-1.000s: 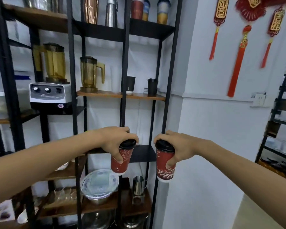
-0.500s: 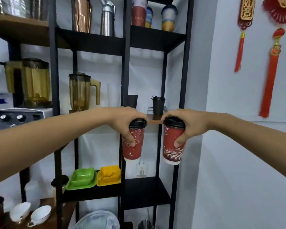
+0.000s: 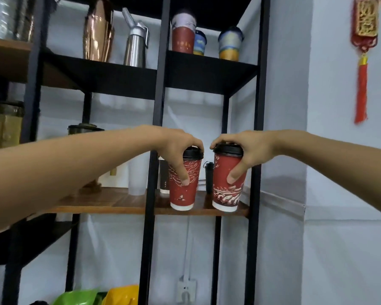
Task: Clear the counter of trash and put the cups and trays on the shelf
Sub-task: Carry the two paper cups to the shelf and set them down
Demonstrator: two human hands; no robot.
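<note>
Two red paper cups with black lids are held at the wooden shelf of a black metal rack. My left hand grips the left red cup by its lid and side; its base is at the shelf's front edge. My right hand grips the right red cup the same way, and that cup tilts slightly, its base at the shelf's right front corner. Whether the bases rest on the wood I cannot tell.
Behind the cups stand a black tumbler and a dark cup. The black shelf above carries several paper cups, a copper vessel and a steel whipper. Green tray and yellow tray sit below. A white wall lies right.
Both hands have raised the red cups from the lower shelves up to the wooden shelf and brought them forward to its front edge. The view has tilted upward.
</note>
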